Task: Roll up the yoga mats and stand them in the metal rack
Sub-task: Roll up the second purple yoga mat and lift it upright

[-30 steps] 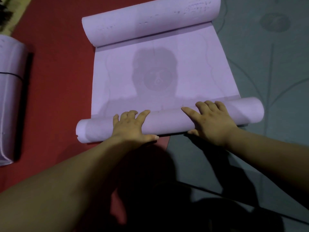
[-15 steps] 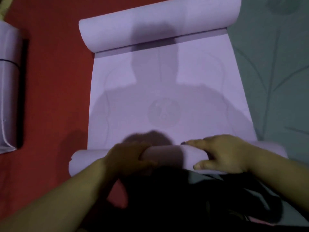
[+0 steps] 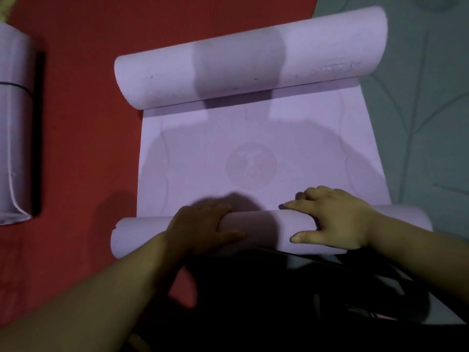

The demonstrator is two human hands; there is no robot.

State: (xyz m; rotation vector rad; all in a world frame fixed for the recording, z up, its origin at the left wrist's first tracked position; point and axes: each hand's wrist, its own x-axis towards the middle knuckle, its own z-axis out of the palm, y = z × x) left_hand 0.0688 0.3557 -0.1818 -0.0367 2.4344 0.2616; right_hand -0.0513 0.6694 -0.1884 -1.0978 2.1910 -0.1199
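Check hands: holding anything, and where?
Both grip the purple mat at its near roll: left hand left of centre, right hand right of centre.

No readable text; faint round emblem point(image 3: 251, 163) on lilac yoga mat point(image 3: 291, 138), illegible.

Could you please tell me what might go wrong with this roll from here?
The left hand and right hand grip the near roll near its middle, so its free ends may drift and roll crooked. The far curl lies ahead unflattened; the two could meet and leave a loose bundle.
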